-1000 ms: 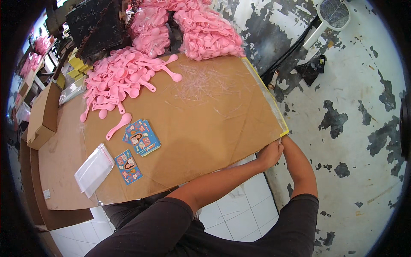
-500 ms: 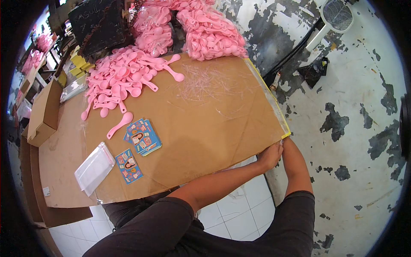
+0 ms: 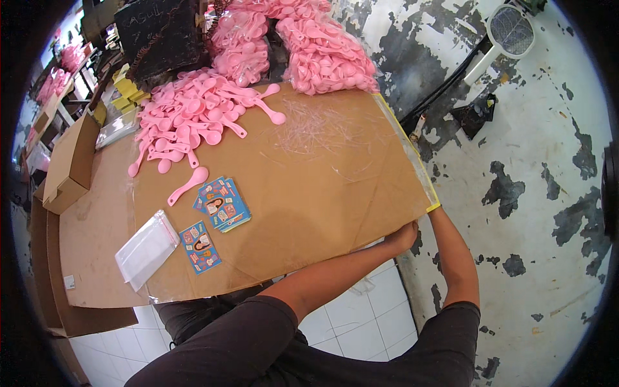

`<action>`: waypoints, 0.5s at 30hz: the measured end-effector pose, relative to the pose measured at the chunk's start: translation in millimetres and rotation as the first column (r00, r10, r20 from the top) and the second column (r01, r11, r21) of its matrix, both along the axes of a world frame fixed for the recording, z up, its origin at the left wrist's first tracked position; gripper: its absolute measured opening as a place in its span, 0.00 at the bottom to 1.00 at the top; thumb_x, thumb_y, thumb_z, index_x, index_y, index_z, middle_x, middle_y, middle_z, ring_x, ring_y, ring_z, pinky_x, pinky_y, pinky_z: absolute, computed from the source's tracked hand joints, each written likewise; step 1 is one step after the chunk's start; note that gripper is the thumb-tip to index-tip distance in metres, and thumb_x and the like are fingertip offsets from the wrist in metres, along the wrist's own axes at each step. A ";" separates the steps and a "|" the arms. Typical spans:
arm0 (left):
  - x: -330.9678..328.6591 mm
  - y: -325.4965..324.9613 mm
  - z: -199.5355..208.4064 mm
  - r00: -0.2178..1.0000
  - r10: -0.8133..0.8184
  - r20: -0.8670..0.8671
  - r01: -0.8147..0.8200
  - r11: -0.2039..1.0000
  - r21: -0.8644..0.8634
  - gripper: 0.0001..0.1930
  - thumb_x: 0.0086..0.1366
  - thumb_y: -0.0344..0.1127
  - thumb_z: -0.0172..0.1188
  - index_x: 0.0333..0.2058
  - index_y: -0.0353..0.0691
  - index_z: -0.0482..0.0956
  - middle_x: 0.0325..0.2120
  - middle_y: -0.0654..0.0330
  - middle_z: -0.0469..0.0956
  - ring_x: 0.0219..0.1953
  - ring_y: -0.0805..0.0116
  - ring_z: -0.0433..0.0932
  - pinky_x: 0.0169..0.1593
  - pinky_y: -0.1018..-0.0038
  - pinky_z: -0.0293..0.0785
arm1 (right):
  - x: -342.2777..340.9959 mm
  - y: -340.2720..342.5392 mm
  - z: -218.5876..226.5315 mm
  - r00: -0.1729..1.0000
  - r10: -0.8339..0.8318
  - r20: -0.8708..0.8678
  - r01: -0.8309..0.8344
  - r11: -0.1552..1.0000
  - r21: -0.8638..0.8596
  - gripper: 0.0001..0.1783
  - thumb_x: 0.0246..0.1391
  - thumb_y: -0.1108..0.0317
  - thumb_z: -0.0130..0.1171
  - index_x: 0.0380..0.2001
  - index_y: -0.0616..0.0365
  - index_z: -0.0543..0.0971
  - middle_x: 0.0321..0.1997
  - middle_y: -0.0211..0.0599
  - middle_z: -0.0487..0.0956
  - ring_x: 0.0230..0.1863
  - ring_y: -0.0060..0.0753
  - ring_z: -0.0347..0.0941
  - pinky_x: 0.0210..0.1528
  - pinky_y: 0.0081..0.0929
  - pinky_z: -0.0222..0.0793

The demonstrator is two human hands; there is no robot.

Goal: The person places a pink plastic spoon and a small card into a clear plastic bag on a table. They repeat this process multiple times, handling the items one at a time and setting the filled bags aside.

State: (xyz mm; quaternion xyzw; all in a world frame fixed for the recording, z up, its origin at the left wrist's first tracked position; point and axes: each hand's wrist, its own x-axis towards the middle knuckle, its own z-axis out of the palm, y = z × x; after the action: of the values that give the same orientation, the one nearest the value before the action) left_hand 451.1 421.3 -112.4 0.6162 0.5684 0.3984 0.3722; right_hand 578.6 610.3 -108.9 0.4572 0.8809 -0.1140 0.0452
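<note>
My left hand (image 3: 405,237) is at the near right edge of the cardboard-topped table (image 3: 309,213), its fingers hidden under that edge. Beside it, my right forearm (image 3: 455,261) reaches up to the taped corner, and the right hand itself is tucked out of sight beneath it. What either hand touches under there does not show. Left of my arms lie a stack of blue printed cards (image 3: 227,208), a single blue card (image 3: 200,248), clear plastic sleeves (image 3: 147,250) and one loose pink spoon (image 3: 188,186).
A heap of pink spoons (image 3: 187,116) covers the far left of the tabletop, with bagged pink spoons (image 3: 329,55) behind it. Clear thin strips (image 3: 322,129) lie scattered at the far middle. Cardboard box (image 3: 69,164) at left; peeling wall (image 3: 516,271) at right.
Both hands have slipped further under the table corner; the right hand, partly visible before, is now hidden. The view has shifted slightly. Cards, sleeves and spoons stay put.
</note>
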 end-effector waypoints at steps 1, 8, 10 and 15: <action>-1.8 3.7 -0.1 1.000 -0.004 -0.004 0.004 1.000 -0.007 0.23 0.76 0.46 0.47 0.54 0.31 0.77 0.49 0.37 0.80 0.53 0.37 0.79 0.58 0.48 0.72 | 5.9 0.9 -1.6 1.000 0.008 -0.017 -0.007 1.000 0.017 0.30 0.48 0.81 0.61 0.58 0.62 0.78 0.63 0.52 0.79 0.65 0.47 0.74 0.67 0.36 0.67; -0.3 -15.0 14.4 0.998 -0.022 0.064 0.031 0.989 -0.147 0.29 0.72 0.47 0.54 0.62 0.28 0.70 0.59 0.37 0.73 0.62 0.38 0.73 0.65 0.50 0.67 | 30.5 -68.7 37.0 0.958 -0.098 -0.268 0.090 0.995 -0.042 0.25 0.52 0.80 0.58 0.56 0.62 0.80 0.59 0.50 0.82 0.63 0.47 0.76 0.65 0.33 0.68; 13.4 -30.8 21.2 0.983 0.041 -0.178 -0.037 0.999 0.028 0.36 0.69 0.51 0.59 0.64 0.25 0.65 0.63 0.34 0.68 0.65 0.38 0.69 0.68 0.53 0.66 | 17.4 -82.2 71.4 0.927 -0.195 -0.320 0.142 0.973 -0.181 0.21 0.57 0.78 0.55 0.54 0.62 0.81 0.56 0.48 0.84 0.61 0.47 0.78 0.64 0.31 0.68; -10.5 -77.9 98.0 0.899 -0.433 -0.062 0.437 0.897 0.069 0.36 0.68 0.48 0.60 0.64 0.23 0.65 0.62 0.34 0.69 0.65 0.38 0.69 0.68 0.54 0.66 | 99.9 -98.7 119.7 0.746 -0.436 -0.504 0.482 0.875 -0.043 0.21 0.64 0.76 0.48 0.57 0.63 0.81 0.56 0.48 0.84 0.62 0.46 0.77 0.67 0.34 0.66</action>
State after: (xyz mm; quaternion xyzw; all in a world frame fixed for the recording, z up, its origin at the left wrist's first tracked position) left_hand 440.6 343.3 -14.4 0.7509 0.4081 0.3138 0.4137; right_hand 678.5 511.6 10.9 0.6158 0.7264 -0.1958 -0.2341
